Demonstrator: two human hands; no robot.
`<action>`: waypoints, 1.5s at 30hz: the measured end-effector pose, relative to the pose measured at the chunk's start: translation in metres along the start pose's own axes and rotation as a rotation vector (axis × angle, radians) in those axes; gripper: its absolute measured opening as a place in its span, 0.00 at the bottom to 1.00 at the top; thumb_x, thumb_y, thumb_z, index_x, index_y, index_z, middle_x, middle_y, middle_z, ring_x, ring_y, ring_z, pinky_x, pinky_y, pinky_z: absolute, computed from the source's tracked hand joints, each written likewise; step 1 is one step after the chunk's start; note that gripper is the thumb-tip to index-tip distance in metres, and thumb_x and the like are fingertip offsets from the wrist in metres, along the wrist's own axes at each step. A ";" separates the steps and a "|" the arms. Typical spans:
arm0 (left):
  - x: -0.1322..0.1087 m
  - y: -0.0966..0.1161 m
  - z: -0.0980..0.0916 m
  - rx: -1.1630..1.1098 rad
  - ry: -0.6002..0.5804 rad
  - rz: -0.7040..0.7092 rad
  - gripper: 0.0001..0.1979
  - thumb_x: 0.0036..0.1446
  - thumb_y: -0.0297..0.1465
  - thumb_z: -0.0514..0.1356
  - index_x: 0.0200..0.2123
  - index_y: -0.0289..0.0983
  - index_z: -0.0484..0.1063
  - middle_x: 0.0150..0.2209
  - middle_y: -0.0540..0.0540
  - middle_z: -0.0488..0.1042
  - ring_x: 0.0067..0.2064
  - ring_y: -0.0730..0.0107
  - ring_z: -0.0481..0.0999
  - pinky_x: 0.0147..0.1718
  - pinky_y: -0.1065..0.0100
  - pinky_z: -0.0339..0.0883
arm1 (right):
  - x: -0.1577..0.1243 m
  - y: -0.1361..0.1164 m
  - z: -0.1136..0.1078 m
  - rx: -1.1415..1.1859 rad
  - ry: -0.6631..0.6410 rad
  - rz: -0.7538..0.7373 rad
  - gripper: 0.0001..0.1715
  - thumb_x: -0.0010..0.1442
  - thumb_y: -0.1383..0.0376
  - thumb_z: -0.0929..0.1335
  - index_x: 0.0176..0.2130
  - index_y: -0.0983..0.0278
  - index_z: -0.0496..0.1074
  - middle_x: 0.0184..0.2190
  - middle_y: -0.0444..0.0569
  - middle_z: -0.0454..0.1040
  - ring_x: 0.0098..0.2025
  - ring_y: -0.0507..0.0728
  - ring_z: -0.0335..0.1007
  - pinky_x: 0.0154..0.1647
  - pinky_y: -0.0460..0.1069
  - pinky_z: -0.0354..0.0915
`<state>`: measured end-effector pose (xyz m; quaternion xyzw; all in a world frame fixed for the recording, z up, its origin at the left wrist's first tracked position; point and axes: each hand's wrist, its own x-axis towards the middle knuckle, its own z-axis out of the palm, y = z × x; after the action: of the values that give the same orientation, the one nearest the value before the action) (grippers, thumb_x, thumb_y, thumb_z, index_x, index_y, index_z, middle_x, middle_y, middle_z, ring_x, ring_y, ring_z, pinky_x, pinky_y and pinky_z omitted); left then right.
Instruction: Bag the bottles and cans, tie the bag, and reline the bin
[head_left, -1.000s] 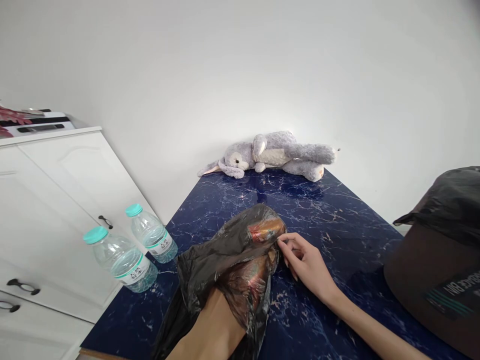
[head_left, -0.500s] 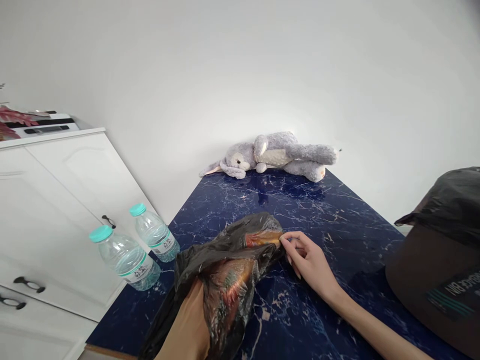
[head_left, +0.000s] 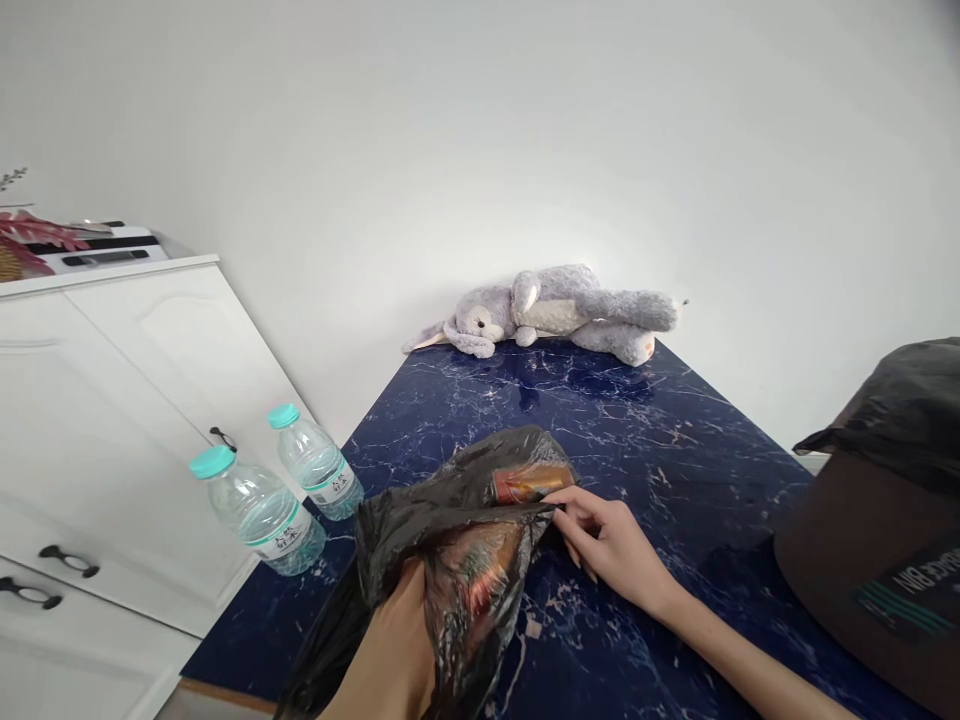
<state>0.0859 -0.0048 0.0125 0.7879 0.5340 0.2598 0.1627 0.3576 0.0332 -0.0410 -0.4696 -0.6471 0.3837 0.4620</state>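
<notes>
Two hands are on one thing in the head view: a crumpled, thin black plastic bag (head_left: 420, 505) lying on the front left part of a dark blue, white-veined marble tabletop (head_left: 660, 420). The bag's long axis runs from the near left, where the left hand (head_left: 401, 630) goes into its mouth, away and to the right, where it ends in a rounded bulge. A shiny orange-red thing (head_left: 529, 483) shows through the film in that bulge, and more of the same colour shows nearer the wrist; what it is cannot be told. The film covers the left hand's fingers, so I cannot tell whether they are spread or clenched.

The right hand (head_left: 611, 545), palm down with its forearm entering from the near right, is at the bag's far end, just right of the bulge. Its thumb and forefinger are pinched on a fold of the film beside the orange-red thing, and the other fingers are loosely curled. So the bag lies left of the right hand and ahead of the left, between the two.

Well apart from the bag:
- Two clear water bottles with teal caps (head_left: 259, 510) (head_left: 319, 465) are at the table's left edge.
- A white cabinet (head_left: 112, 400) is behind the bottles.
- A grey plush toy (head_left: 540, 315) lies on its side at the far edge.
- A brown bin lined with black film (head_left: 877, 560) is at the right.
</notes>
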 end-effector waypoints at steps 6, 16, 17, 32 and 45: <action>-0.010 0.002 -0.025 -0.050 -0.034 -0.049 0.31 0.64 0.47 0.65 0.69 0.57 0.69 0.61 0.43 0.80 0.65 0.38 0.77 0.59 0.48 0.78 | 0.001 0.000 -0.001 0.049 0.075 0.016 0.26 0.73 0.43 0.64 0.47 0.61 0.76 0.18 0.40 0.71 0.15 0.51 0.61 0.20 0.47 0.60; -0.018 0.005 -0.093 -0.110 0.085 -0.309 0.29 0.70 0.56 0.54 0.66 0.49 0.70 0.64 0.43 0.78 0.58 0.53 0.83 0.48 0.64 0.82 | 0.012 0.006 -0.023 0.263 0.459 0.196 0.38 0.61 0.33 0.71 0.48 0.63 0.73 0.16 0.36 0.64 0.15 0.49 0.53 0.17 0.45 0.50; -0.016 0.005 -0.102 -0.058 0.139 -0.292 0.28 0.71 0.56 0.52 0.64 0.49 0.71 0.62 0.44 0.79 0.57 0.54 0.83 0.47 0.65 0.81 | 0.013 0.007 -0.025 0.277 0.484 0.202 0.38 0.60 0.33 0.72 0.47 0.63 0.73 0.16 0.36 0.64 0.15 0.49 0.53 0.17 0.45 0.49; 0.108 0.022 -0.151 0.725 0.102 0.004 0.29 0.66 0.58 0.55 0.54 0.42 0.74 0.40 0.45 0.84 0.36 0.53 0.83 0.32 0.65 0.66 | 0.015 0.020 -0.032 0.350 0.605 0.175 0.36 0.57 0.33 0.74 0.41 0.60 0.73 0.17 0.37 0.64 0.16 0.50 0.54 0.19 0.46 0.49; 0.126 -0.040 -0.073 0.397 -0.080 -0.017 0.36 0.66 0.57 0.58 0.65 0.37 0.66 0.59 0.33 0.77 0.53 0.43 0.81 0.48 0.56 0.73 | 0.016 0.017 -0.034 0.417 0.577 0.178 0.34 0.60 0.34 0.73 0.44 0.61 0.73 0.17 0.35 0.62 0.17 0.49 0.53 0.19 0.46 0.50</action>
<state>0.0498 0.1257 0.0799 0.8096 0.5746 0.1167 0.0275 0.3920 0.0556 -0.0439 -0.5088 -0.3548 0.3979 0.6760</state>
